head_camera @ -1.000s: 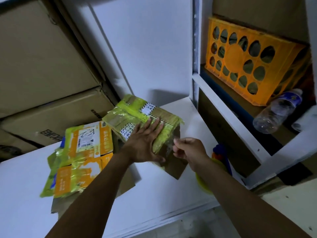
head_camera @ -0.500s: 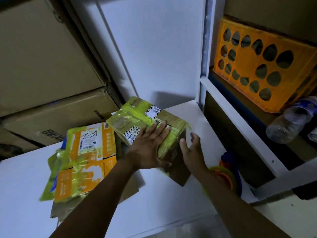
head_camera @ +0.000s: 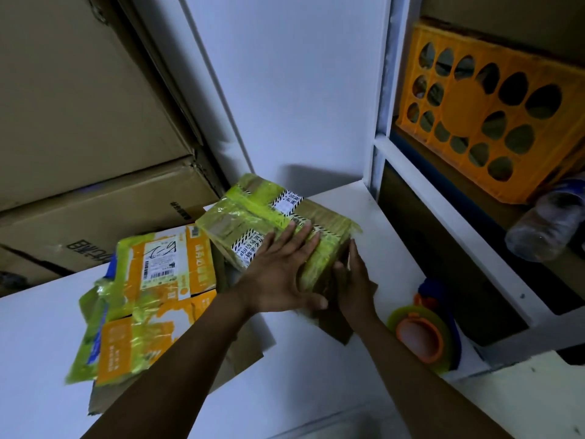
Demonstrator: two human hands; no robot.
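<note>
Risk: neither hand truly grips, so the small brown cardboard box wrapped in yellow-green tape (head_camera: 253,213) could skid left on the smooth white tabletop (head_camera: 316,375) & bump the flattened orange-and-yellow parcel (head_camera: 152,289) just beside it. Left hand (head_camera: 278,277) lies flat on the box top, fingers straight & spread, clasping nothing. Right hand (head_camera: 354,280) presses flat vs. the box's near right side. Box sits mid-table, toward the far wall. Tape looks glossy & crinkled, w/ black-&-white striped printed labels.
</note>
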